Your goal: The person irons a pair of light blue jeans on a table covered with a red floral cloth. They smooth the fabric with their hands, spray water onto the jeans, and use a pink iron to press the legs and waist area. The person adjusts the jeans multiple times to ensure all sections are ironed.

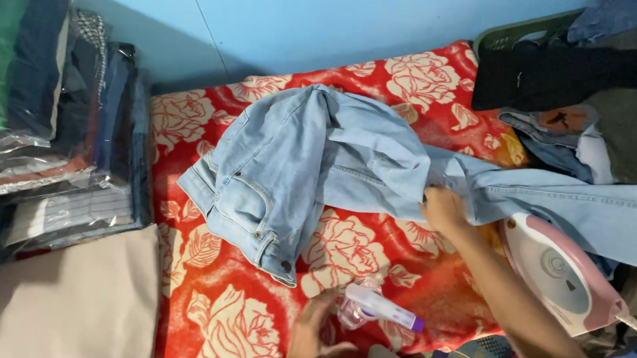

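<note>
One pair of light blue jeans (312, 164) lies crumpled on the red flowered blanket (207, 305); the right hand (443, 209) pinches a fold of the jeans' leg, just beside one pink and white iron (559, 275) resting at the jeans' right. Below the jeans, the left hand (316, 334) curls around one small clear spray bottle (369, 307). Left of the jeans stand several bagged folded clothes (56, 126).

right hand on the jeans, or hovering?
Touching. The head view shows the right hand with its fingers pressed into the light-blue jeans at the leg fold; the denim bunches around the fingertips, with no gap visible.
</note>
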